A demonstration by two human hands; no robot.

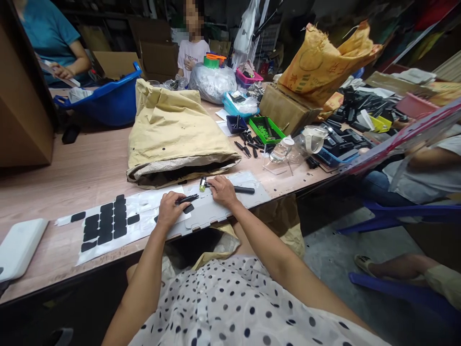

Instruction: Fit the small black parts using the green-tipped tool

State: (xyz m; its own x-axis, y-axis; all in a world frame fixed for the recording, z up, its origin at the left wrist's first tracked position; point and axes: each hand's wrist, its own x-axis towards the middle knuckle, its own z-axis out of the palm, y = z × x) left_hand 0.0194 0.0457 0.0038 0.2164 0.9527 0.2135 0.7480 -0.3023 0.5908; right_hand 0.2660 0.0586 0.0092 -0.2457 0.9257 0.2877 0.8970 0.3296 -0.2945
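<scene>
- The long wooden table (90,163) ran from near left to far right; its near edge lay just before the person's polka-dot lap.
- A tan paper sack (173,129) lay slumped at the middle of the table, its open mouth facing the near edge, just beyond both hands.
- A blue tub (111,98) stood far left behind the sack; a person in a teal shirt sat beyond it, and another person sat at the far end.
- A white backing sheet (118,223) lay near left, bearing rows of black adhesive pads (106,223); a white box (19,245) rested further left at the table's edge.
- A pale flat plate (216,206) lay under both hands, by the near edge.
- A green tray (266,129) sat far right among loose black parts.
- The right hand (223,191) was closed around a small hammer (230,188); its metal head pointed left, its black handle right; it lay low over the plate.
- The left hand (169,209) had its fingers curled, pinching a slim black part (187,198) against the plate; a single black pad (188,208) lay just beside its fingertips.
</scene>
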